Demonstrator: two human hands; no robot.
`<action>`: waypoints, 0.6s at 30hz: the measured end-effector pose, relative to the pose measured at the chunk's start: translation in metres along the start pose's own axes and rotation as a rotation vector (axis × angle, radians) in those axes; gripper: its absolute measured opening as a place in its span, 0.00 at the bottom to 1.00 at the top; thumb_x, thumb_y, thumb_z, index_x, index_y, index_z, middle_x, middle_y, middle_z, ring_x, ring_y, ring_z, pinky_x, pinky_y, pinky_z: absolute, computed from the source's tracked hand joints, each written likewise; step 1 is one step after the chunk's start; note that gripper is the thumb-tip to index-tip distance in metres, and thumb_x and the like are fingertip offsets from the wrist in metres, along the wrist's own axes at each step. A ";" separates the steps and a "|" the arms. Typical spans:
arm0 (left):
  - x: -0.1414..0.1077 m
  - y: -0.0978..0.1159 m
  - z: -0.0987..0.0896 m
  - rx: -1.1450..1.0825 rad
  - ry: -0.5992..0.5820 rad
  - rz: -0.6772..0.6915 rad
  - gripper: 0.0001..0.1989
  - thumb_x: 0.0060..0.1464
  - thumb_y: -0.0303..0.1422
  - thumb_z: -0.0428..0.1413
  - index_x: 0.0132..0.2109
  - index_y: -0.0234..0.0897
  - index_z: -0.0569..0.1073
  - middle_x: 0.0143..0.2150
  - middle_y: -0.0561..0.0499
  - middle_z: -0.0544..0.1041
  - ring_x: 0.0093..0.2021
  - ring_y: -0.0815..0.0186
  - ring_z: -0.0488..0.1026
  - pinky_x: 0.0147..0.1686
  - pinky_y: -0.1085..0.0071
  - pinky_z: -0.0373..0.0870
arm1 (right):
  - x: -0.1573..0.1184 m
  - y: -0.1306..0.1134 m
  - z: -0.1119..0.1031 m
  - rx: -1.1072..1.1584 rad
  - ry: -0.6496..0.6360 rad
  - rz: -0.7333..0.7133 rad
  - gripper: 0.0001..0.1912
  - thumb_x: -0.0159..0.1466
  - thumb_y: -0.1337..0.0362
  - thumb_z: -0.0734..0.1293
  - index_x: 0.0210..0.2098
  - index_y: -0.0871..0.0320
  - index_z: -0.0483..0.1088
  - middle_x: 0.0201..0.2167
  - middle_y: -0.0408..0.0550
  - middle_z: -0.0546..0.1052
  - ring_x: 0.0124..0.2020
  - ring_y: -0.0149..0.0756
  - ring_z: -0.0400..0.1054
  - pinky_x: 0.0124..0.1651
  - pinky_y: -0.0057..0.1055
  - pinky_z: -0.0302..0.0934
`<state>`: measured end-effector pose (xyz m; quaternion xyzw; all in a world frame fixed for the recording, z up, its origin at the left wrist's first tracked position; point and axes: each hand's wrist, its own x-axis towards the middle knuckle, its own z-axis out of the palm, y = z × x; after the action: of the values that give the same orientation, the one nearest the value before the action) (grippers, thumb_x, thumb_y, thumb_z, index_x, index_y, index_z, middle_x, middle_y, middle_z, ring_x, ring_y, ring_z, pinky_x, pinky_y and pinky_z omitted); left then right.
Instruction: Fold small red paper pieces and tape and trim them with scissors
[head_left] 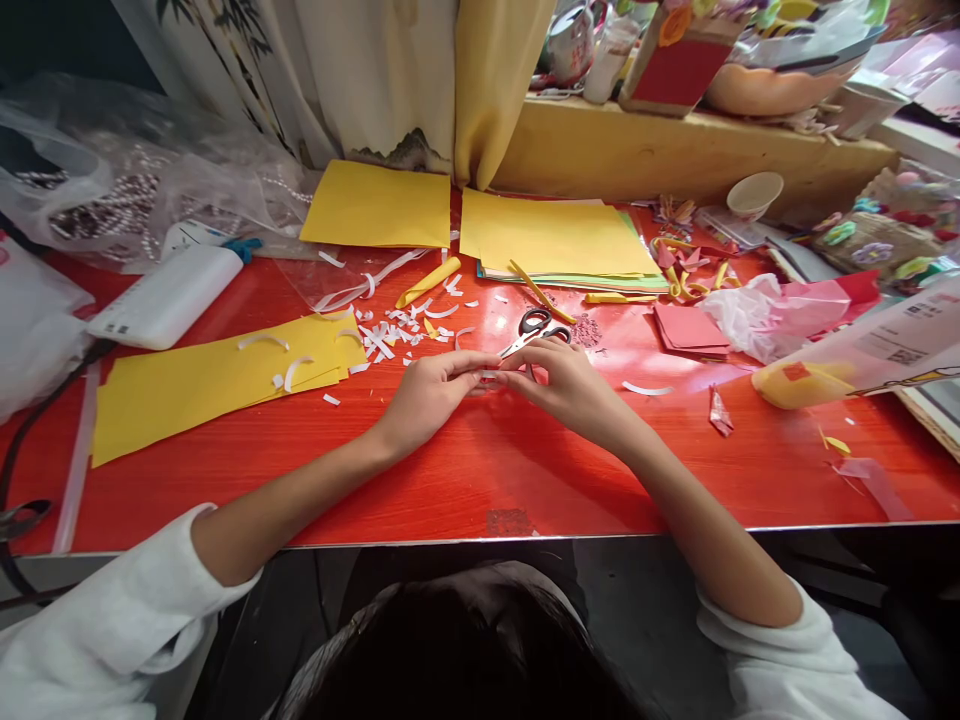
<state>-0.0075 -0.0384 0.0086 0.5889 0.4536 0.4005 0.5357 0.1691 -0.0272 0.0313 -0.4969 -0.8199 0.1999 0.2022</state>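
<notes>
Fingertips of my left hand (435, 395) and my right hand (574, 385) nearly meet above the middle of the red table (480, 460). Between them, both hands pinch a small white strip (489, 375), partly hidden by the fingers. Just beyond my right hand lie scissors (536, 325) with black handles, the blades partly covered by the hand. White paper scraps (390, 335) are scattered left of the scissors. A yellow rolled paper (429, 283) and a thin yellow stick (541, 290) lie farther back.
Yellow sheets (217, 385) lie at the left, and stacked sheets (555, 235) at the back. Red paper squares (690, 332) sit at the right near a clear plastic packet (862, 345). A white device (169, 300) and plastic bags (150, 170) occupy the left side.
</notes>
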 end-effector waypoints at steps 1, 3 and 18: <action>0.000 0.000 0.000 0.018 0.002 0.005 0.12 0.54 0.31 0.53 0.45 0.35 0.76 0.46 0.48 0.77 0.47 0.64 0.74 0.51 0.67 0.70 | 0.000 -0.001 -0.001 0.010 -0.009 -0.001 0.07 0.62 0.63 0.65 0.33 0.58 0.73 0.36 0.49 0.77 0.43 0.41 0.66 0.45 0.37 0.54; 0.000 -0.001 0.000 0.038 0.004 0.012 0.13 0.54 0.31 0.53 0.45 0.35 0.76 0.46 0.49 0.77 0.47 0.64 0.74 0.52 0.66 0.69 | -0.001 -0.001 -0.004 0.028 -0.017 -0.002 0.07 0.62 0.62 0.65 0.34 0.58 0.74 0.36 0.50 0.77 0.44 0.41 0.67 0.45 0.37 0.55; 0.006 -0.001 -0.005 -0.027 -0.046 -0.007 0.14 0.52 0.30 0.53 0.47 0.33 0.74 0.47 0.46 0.77 0.47 0.63 0.74 0.51 0.65 0.69 | 0.000 0.011 -0.003 0.154 0.068 -0.090 0.08 0.64 0.64 0.61 0.33 0.58 0.71 0.37 0.51 0.74 0.39 0.38 0.67 0.42 0.34 0.59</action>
<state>-0.0113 -0.0315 0.0085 0.5892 0.4376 0.3912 0.5552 0.1790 -0.0225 0.0280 -0.4492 -0.8162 0.2360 0.2761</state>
